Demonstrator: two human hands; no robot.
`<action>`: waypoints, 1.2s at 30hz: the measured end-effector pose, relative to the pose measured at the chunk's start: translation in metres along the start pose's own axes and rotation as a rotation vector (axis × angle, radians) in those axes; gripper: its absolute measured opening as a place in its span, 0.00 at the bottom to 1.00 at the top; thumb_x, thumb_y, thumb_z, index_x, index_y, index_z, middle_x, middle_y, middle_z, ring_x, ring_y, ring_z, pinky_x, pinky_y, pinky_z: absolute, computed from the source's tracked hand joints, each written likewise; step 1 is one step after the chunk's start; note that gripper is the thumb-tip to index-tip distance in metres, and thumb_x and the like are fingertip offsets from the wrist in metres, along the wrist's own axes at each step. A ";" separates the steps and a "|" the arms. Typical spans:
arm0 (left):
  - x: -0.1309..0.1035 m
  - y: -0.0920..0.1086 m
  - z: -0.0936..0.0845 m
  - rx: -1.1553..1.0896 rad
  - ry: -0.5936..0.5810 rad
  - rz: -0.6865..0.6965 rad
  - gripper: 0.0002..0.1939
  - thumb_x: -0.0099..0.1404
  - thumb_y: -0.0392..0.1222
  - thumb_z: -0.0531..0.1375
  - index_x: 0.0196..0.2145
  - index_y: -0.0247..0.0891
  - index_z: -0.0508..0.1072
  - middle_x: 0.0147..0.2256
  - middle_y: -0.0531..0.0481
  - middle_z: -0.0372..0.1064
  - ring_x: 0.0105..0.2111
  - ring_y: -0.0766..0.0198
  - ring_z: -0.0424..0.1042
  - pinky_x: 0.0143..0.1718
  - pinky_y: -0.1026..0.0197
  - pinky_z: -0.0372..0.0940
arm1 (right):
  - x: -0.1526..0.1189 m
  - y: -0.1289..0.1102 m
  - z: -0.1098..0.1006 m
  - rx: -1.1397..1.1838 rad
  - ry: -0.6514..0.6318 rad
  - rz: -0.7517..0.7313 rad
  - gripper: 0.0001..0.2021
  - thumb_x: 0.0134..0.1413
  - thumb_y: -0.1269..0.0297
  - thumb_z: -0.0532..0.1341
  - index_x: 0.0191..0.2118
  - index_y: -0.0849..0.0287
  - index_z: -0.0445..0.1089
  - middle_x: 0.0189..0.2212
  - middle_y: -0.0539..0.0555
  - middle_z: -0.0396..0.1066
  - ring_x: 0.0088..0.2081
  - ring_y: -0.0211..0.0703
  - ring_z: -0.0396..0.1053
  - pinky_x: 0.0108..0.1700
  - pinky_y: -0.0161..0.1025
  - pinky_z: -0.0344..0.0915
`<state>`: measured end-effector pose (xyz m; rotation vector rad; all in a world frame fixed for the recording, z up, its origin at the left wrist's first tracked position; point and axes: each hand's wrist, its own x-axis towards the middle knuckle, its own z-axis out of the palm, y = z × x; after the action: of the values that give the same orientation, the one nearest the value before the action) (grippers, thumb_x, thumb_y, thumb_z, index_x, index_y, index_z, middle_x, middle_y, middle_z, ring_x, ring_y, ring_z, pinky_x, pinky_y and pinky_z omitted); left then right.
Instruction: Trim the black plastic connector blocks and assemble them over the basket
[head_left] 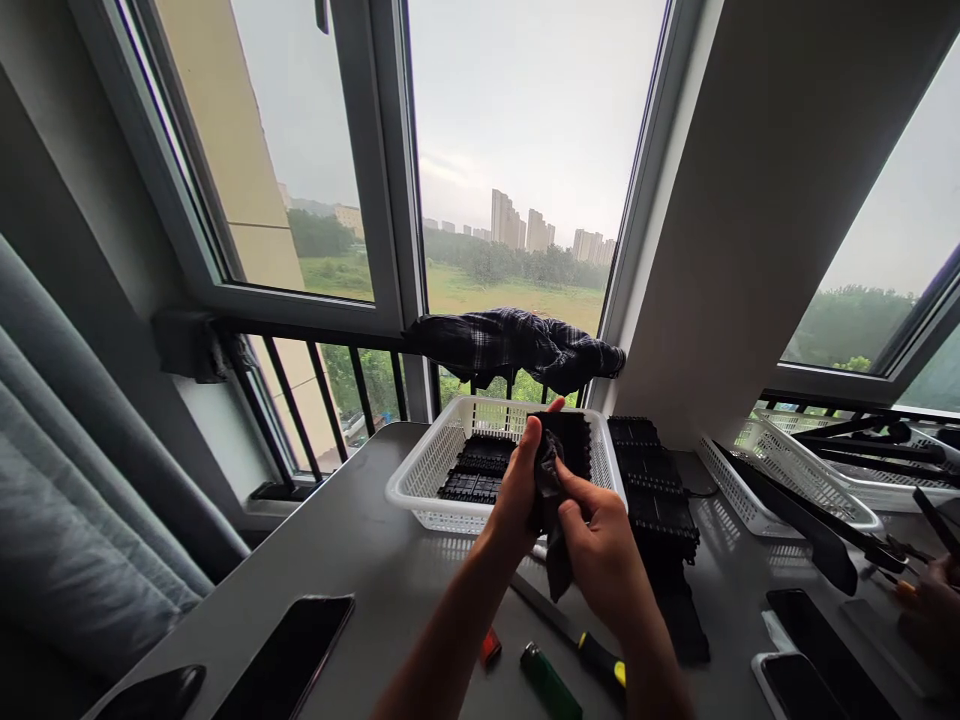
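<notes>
Near the middle, my left hand is wrapped round a black ridged plate, held tilted up over the front right of a white basket. My right hand pinches a dark cloth against the near side of that plate. Inside the basket lie more black ridged plates. To its right, several similar black plates lie in a row on the grey table.
In front are a file with a black and yellow handle, a green object and a red one. Phones lie left and right. More white baskets and another person's hand are at right.
</notes>
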<state>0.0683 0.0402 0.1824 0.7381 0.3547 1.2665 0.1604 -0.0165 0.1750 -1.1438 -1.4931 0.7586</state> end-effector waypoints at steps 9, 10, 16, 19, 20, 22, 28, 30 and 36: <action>0.004 0.007 -0.004 -0.126 0.039 0.107 0.32 0.62 0.60 0.58 0.60 0.47 0.63 0.39 0.49 0.73 0.35 0.62 0.74 0.38 0.61 0.68 | -0.003 0.001 0.002 -0.013 -0.110 0.004 0.23 0.53 0.70 0.53 0.54 0.53 0.71 0.44 0.51 0.76 0.47 0.47 0.72 0.50 0.45 0.67; 0.005 0.009 -0.005 -0.137 0.045 0.116 0.32 0.62 0.60 0.58 0.60 0.47 0.63 0.39 0.49 0.74 0.35 0.62 0.74 0.38 0.61 0.69 | -0.003 0.003 0.003 -0.032 -0.111 0.004 0.22 0.53 0.70 0.53 0.53 0.53 0.72 0.44 0.52 0.76 0.47 0.48 0.72 0.51 0.46 0.67; 0.008 0.018 -0.011 -0.114 0.033 0.079 0.33 0.62 0.61 0.58 0.61 0.47 0.62 0.40 0.48 0.74 0.34 0.61 0.74 0.38 0.58 0.70 | 0.001 0.006 0.001 -0.026 0.019 0.047 0.18 0.51 0.68 0.53 0.38 0.57 0.80 0.32 0.54 0.78 0.38 0.48 0.74 0.45 0.44 0.69; 0.008 0.013 -0.011 -0.049 0.011 0.030 0.34 0.61 0.62 0.57 0.61 0.47 0.62 0.37 0.48 0.75 0.30 0.62 0.73 0.34 0.61 0.69 | 0.004 0.006 0.000 0.167 0.266 -0.004 0.19 0.53 0.67 0.53 0.43 0.59 0.79 0.37 0.56 0.78 0.42 0.49 0.74 0.47 0.44 0.69; 0.008 0.010 -0.011 -0.031 -0.009 -0.002 0.34 0.61 0.62 0.58 0.61 0.46 0.63 0.35 0.49 0.75 0.29 0.63 0.73 0.33 0.62 0.68 | 0.005 0.006 0.000 0.226 0.329 -0.025 0.19 0.53 0.66 0.53 0.46 0.59 0.78 0.41 0.56 0.77 0.46 0.49 0.73 0.50 0.45 0.68; 0.008 0.003 -0.010 -0.016 -0.071 -0.066 0.36 0.59 0.62 0.60 0.60 0.43 0.64 0.30 0.50 0.73 0.25 0.66 0.70 0.29 0.65 0.66 | 0.006 0.007 0.002 0.302 0.335 -0.046 0.20 0.53 0.66 0.55 0.50 0.58 0.75 0.47 0.56 0.75 0.51 0.50 0.71 0.54 0.47 0.66; 0.007 -0.007 -0.008 -0.067 -0.155 -0.086 0.36 0.59 0.63 0.60 0.59 0.42 0.66 0.22 0.54 0.68 0.19 0.70 0.64 0.24 0.68 0.62 | 0.007 0.010 0.004 0.272 0.107 -0.036 0.21 0.54 0.66 0.56 0.54 0.56 0.72 0.49 0.54 0.74 0.54 0.51 0.68 0.59 0.51 0.61; 0.007 -0.003 -0.008 -0.098 -0.138 -0.065 0.34 0.61 0.62 0.58 0.60 0.43 0.65 0.28 0.50 0.72 0.22 0.68 0.68 0.27 0.65 0.65 | 0.006 0.010 0.003 0.208 0.060 -0.018 0.20 0.54 0.66 0.56 0.53 0.55 0.73 0.48 0.54 0.74 0.54 0.51 0.68 0.58 0.51 0.61; 0.014 0.013 -0.017 -0.235 -0.045 0.034 0.30 0.66 0.61 0.52 0.60 0.45 0.63 0.41 0.46 0.75 0.35 0.59 0.75 0.39 0.57 0.70 | 0.002 0.005 0.004 -0.030 -0.081 0.026 0.19 0.52 0.69 0.53 0.43 0.56 0.79 0.37 0.54 0.78 0.42 0.46 0.73 0.48 0.43 0.67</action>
<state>0.0524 0.0597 0.1811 0.5724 0.1535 1.2955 0.1581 -0.0120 0.1701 -1.1687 -1.5640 0.8114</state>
